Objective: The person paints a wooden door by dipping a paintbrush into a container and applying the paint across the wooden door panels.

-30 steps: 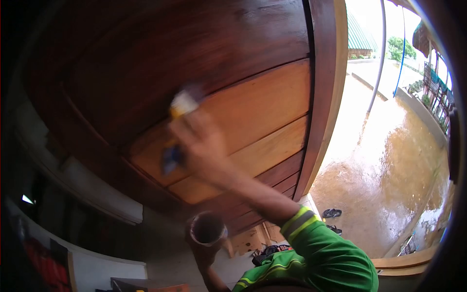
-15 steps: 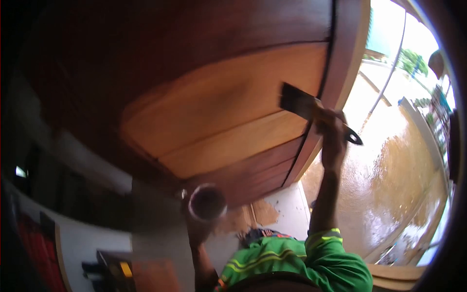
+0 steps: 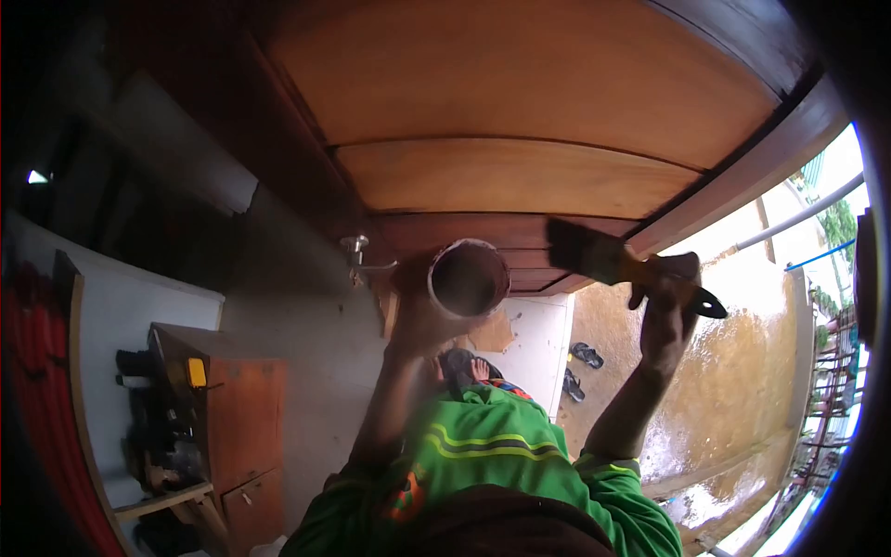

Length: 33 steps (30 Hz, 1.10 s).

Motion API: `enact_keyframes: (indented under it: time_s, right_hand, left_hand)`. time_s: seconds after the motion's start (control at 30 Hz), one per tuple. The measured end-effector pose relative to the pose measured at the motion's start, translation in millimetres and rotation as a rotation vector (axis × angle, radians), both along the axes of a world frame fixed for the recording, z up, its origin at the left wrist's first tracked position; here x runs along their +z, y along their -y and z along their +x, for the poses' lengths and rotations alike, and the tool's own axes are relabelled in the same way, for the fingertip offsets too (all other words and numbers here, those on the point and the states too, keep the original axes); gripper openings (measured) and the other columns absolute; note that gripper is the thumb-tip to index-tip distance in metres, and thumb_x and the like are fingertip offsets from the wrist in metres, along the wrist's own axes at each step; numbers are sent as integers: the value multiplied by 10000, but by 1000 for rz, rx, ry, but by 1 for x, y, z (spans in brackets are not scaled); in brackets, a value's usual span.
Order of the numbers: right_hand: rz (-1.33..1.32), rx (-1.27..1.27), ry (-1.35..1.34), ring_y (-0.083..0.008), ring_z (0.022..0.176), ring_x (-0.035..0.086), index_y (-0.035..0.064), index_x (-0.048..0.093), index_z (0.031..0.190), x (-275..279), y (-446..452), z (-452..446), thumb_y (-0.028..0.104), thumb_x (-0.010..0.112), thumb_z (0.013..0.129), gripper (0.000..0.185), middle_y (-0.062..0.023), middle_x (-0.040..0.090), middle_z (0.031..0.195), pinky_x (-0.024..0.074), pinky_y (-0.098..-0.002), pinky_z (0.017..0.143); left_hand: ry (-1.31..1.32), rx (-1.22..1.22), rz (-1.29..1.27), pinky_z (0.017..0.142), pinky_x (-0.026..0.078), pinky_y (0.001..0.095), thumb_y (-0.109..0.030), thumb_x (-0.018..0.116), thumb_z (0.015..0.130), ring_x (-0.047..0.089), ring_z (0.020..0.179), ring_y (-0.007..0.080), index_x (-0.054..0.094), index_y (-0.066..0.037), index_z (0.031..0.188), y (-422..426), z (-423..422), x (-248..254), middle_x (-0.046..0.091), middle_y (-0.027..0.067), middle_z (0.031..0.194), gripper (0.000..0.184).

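My right hand (image 3: 670,295) is closed round the handle of a wide paintbrush (image 3: 603,255), whose dark bristles point left, just below the door panel in view. My left hand (image 3: 413,292) grips a round open can (image 3: 469,277) with a smeared, pale rim; its inside looks dark and the contents cannot be made out. Above both hands spreads a wooden door (image 3: 520,84), with lighter orange-brown panels framed by dark red-brown wood. A metal door handle (image 3: 355,249) sits left of the can.
A wooden cabinet (image 3: 243,408) with a yellow item (image 3: 197,372) on it stands at the lower left. Dark sandals (image 3: 575,385) lie on the wet brown ground (image 3: 733,371) to the right. Pale floor (image 3: 325,390) stretches below the door.
My view has swung, bringing the handle and cabinet into clearer sight. The brush is lower against the door, off the light panel; the can now appears further right and higher.
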State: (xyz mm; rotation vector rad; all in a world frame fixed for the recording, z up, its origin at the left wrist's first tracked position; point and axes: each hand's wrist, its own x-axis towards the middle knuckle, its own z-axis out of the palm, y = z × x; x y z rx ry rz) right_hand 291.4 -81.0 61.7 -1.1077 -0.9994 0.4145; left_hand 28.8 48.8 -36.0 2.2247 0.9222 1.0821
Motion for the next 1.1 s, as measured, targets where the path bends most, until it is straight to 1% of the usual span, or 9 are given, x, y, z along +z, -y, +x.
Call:
enact_keyframes:
  time_s: [0.1, 0.23, 0.33, 0.43, 0.7, 0.8, 0.87, 0.93, 1.1]
  right_hand:
    - [-206, 221, 57, -141, 717, 614, 1, 580, 1096, 7, -20, -32, 193, 637, 926, 262, -97, 656, 971, 502, -262, 630]
    - [-346, 347, 337, -119, 713, 625, 5, 625, 1001, 5, -51, -64, 40, 649, 924, 88, -58, 676, 868, 504, -258, 663]
    - [-268, 289, 607, -124, 713, 648, 6, 623, 986, 2, -67, -82, 66, 668, 939, 89, -73, 679, 807, 509, -276, 660]
    - [-552, 226, 450, -282, 763, 713, 48, 664, 961, -1, -74, -97, 157, 697, 930, 118, -121, 677, 867, 546, -382, 661]
    - [-454, 211, 466, -244, 767, 727, 39, 645, 958, -18, -73, -103, 134, 707, 926, 119, -108, 699, 830, 540, -352, 667]
    - [-384, 222, 447, -216, 778, 721, 43, 647, 963, -4, -62, -95, 107, 719, 913, 108, -90, 698, 850, 539, -337, 673]
    - [-405, 220, 374, -207, 783, 715, 40, 649, 945, 1, -56, -92, 81, 730, 900, 101, -82, 698, 876, 544, -322, 690]
    - [-324, 216, 354, -206, 792, 717, 31, 644, 929, -3, -52, -91, 67, 729, 895, 99, -82, 701, 890, 551, -321, 706]
    - [-215, 273, 329, -211, 827, 727, 17, 638, 924, -13, -46, -85, 30, 710, 896, 78, -87, 710, 925, 573, -327, 751]
  left_hand:
    - [164, -56, -232, 1043, 387, 455, -295, 975, 539, 544, 1168, 309, 563, -71, 1327, -4, 7, -14, 590, 133, 1242, 917]
    - [202, -118, -403, 1082, 319, 473, -330, 970, 534, 490, 1233, 317, 554, -94, 1335, -11, 6, -11, 575, 132, 1261, 932]
    - [-3, -19, -292, 1078, 302, 485, -354, 964, 538, 487, 1236, 321, 556, -109, 1321, -17, 2, -22, 574, 121, 1261, 916]
    - [-35, -9, -256, 1068, 294, 501, -368, 961, 541, 483, 1242, 327, 556, -116, 1307, -16, 0, -21, 564, 124, 1272, 903]
    - [-10, 12, -61, 1075, 295, 510, -383, 973, 521, 455, 1274, 344, 493, -116, 1354, -8, -2, -31, 512, 136, 1333, 998]
    - [71, -6, -203, 1058, 346, 475, -376, 977, 522, 498, 1242, 329, 529, -105, 1318, -11, -2, -36, 555, 131, 1289, 952]
    - [16, -21, -279, 1041, 377, 454, -374, 978, 526, 538, 1194, 313, 555, -88, 1286, -7, 0, -2, 588, 127, 1237, 915]
    - [109, -59, -301, 1030, 401, 444, -362, 977, 535, 597, 1106, 288, 596, -68, 1236, -11, 1, -8, 643, 116, 1131, 850]
    - [113, -66, -326, 1044, 385, 457, -374, 979, 534, 582, 1121, 294, 587, -58, 1242, -18, -1, -34, 632, 122, 1152, 869]
